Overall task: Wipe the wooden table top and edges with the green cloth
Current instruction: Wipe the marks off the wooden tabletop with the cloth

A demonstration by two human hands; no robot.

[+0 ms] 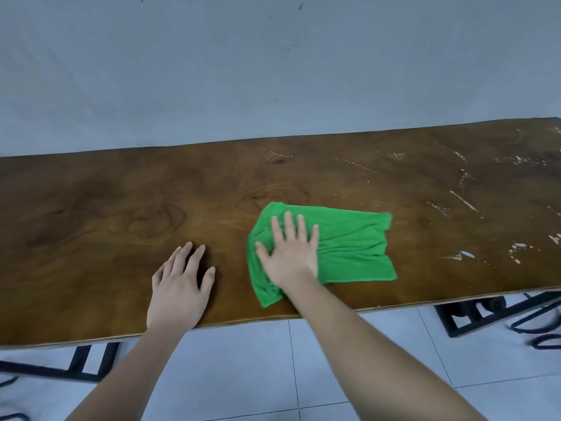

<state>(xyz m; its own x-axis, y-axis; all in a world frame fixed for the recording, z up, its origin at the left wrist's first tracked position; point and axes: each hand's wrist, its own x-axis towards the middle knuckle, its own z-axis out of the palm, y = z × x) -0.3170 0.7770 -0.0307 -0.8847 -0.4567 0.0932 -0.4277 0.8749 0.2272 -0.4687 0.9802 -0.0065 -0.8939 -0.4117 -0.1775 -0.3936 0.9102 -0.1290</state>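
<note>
The wooden table top (91, 214) runs across the view, dark brown with grain rings on its left half. A green cloth (352, 244) lies spread and wrinkled on it, right of centre and close to the near edge. My right hand (290, 253) presses flat on the cloth's left part, fingers apart and pointing away from me. My left hand (180, 287) rests flat on the bare wood to the left of the cloth, fingers spread, holding nothing. White specks and streaks (461, 199) mark the wood on the right side.
A grey wall (273, 71) rises directly behind the table's far edge. Pale floor tiles (243, 375) lie below the near edge. Black metal frame parts (473, 314) and cables show under the table at right, and more black frame (82, 363) at left.
</note>
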